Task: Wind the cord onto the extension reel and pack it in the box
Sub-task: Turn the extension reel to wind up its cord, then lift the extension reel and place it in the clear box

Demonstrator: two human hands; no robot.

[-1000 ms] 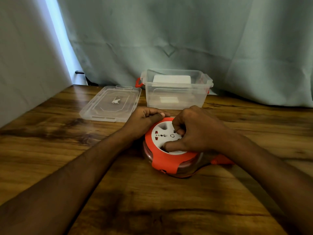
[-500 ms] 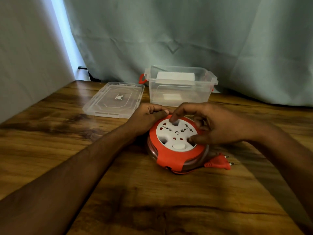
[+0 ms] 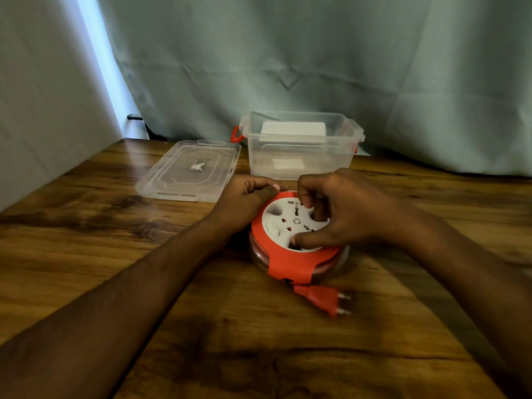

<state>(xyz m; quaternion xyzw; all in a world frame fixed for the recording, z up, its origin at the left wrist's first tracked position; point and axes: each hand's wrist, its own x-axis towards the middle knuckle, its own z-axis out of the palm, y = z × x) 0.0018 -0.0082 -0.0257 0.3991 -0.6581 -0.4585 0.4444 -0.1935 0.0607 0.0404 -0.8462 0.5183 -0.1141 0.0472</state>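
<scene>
Extension reel (image 3: 290, 249), orange with a white socket face, lying flat near the centre of the wooden counter (image 3: 115, 226). Left hand (image 3: 247, 200), at the reel's 10 o'clock edge, fingers curled against its orange rim and gripping it. Right hand (image 3: 342, 208) over the socket face, thumb and fingers curled into the recesses of the white disc. Cord almost fully wound; orange plug (image 3: 322, 299) lying on the counter just beside the reel at its 5 o'clock. Clear box (image 3: 299, 165), open, behind the reel at 12 o'clock; its lid (image 3: 187, 171) flat on the counter at the box's 9 o'clock. Grey curtain (image 3: 316, 59) behind.
</scene>
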